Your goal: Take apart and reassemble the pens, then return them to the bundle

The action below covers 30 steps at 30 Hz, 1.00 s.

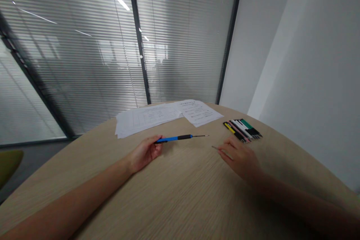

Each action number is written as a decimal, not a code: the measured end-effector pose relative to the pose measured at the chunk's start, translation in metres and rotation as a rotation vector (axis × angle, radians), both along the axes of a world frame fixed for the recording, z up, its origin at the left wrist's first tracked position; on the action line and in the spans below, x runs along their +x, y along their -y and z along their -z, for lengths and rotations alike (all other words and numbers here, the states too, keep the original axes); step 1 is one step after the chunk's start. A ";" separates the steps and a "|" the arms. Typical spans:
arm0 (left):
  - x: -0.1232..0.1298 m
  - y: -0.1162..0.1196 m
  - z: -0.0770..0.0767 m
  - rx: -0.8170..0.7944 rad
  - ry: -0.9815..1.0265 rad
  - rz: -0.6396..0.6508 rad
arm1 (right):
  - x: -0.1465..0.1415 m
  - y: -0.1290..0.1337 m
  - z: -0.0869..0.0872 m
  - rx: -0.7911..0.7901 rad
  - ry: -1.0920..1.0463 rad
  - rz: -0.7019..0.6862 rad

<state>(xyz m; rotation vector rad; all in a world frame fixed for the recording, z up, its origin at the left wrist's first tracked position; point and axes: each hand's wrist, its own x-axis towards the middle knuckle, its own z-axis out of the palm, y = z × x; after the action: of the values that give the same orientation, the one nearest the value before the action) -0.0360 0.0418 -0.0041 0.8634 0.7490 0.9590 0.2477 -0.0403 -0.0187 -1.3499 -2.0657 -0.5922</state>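
Note:
My left hand grips the blue handle of a slim precision screwdriver, whose black collar and thin metal shaft point right. Its tip ends a little short of my right hand, which pinches a short thin metal rod between its fingers. The rod's far end sticks out left, toward the screwdriver tip, with a small gap between them. Beyond my right hand lies a tight row of several slim tools or pens with yellow, pink, white and green bodies.
Printed paper sheets and a second printed sheet lie at the far edge of the round light wood table. Behind it stand glass partitions with blinds and a white wall. An olive chair shows at far left.

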 end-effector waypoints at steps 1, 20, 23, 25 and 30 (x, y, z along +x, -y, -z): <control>0.000 0.000 0.000 0.002 -0.002 0.000 | 0.000 -0.001 0.003 -0.005 0.068 0.010; 0.009 0.014 -0.006 0.247 -0.292 0.096 | -0.018 0.014 0.005 -0.280 -0.104 -0.115; 0.011 0.016 -0.006 0.289 -0.354 0.134 | -0.023 0.018 0.007 -0.307 -0.107 -0.141; 0.011 0.016 -0.005 0.311 -0.394 0.168 | -0.026 0.018 0.009 -0.315 -0.116 -0.143; 0.010 0.016 -0.003 0.348 -0.423 0.195 | -0.030 0.018 0.009 -0.380 -0.124 -0.168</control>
<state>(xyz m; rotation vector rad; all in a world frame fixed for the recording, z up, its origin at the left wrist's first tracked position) -0.0256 0.0259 -0.0015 1.4469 0.8484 0.7493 0.2176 -0.0579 -0.0273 -1.3558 -2.2340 -0.0402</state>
